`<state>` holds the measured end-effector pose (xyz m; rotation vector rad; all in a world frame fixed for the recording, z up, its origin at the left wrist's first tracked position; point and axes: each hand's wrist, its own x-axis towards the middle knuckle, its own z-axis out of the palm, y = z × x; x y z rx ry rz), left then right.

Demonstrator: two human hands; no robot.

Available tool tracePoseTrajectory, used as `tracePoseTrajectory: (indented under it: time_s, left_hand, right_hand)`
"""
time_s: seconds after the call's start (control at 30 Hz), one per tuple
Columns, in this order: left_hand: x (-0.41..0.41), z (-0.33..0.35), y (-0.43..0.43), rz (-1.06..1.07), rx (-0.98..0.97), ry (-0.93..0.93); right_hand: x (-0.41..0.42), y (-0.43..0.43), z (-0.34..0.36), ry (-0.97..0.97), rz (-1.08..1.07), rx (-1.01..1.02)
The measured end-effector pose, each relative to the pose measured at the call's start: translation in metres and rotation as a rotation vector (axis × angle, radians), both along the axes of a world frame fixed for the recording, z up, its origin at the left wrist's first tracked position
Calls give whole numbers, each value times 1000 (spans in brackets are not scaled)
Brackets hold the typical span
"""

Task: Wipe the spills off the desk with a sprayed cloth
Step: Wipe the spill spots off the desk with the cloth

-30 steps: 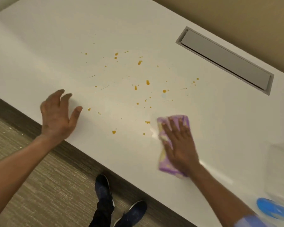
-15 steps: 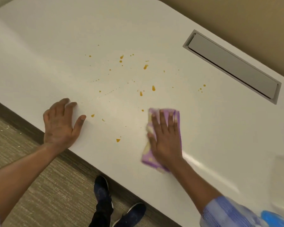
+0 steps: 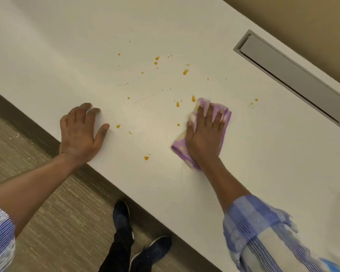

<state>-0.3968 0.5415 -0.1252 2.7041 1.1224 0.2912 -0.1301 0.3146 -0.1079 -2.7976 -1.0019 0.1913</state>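
Right grip [image 3: 203, 132] lies flat with fingers spread, pressing the purple cloth [image 3: 223, 117] onto the white surface [image 3: 263, 154]. Orange spills [image 3: 185, 72] dot the surface beyond and to the left of it. Left grip [image 3: 81, 132] rests palm-down, fingers spread, holding nothing, at the near edge.

Head-worn view, steeply downward over desk [image 3: 243, 173]

On the desk [image 3: 47, 46], the cloth [image 3: 225, 112] lies right of most spills [image 3: 185, 72], perhaps touching 1.
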Motion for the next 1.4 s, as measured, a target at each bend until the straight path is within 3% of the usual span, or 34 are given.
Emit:
tracePoseTrajectory:
  time_s: [0.13,0.27,0.4,0.47,0.53,0.7,0.87,0.93,1.1,1.17,1.27,1.4]
  left_hand:
    - [1,3,-2,3,-13,8]
    - [2,4,-2,3,-9,7]
    - [2,5,-2,4,-5,13]
    - [1,4,-2,4,-3,20]
    - [1,4,-2,3,2,27]
    - [1,4,-1,-5,6,23]
    - [0,0,0,-11,11,11]
    - [0,0,1,-7,9,5]
    - [-1,0,1,-9,3,10]
    - [-2,-1,2,-10,5,9]
    - [-3,-3,3,-14,9,3]
    - [-3,-1,3,-13,-8,-13]
  right_hand:
    - [-76,-63,-9,6,352,2]
    - [-30,-125,-7,3,454,-74]
    - [41,-88,1,-55,146,-91]
    - [36,-47,-1,-39,-90,-54]
    - [6,-6,-2,-4,-165,-17]
    - [-101,-5,-9,20,343,30]
    - [-70,-94,-5,-2,765,8]
    - [-47,-94,-4,-9,705,-12]
    - [-69,19,-8,-4,120,-7]
    - [-95,72,-7,37,79,24]
    - [-128,90,-11,34,367,51]
    - [-121,9,-11,11,807,48]
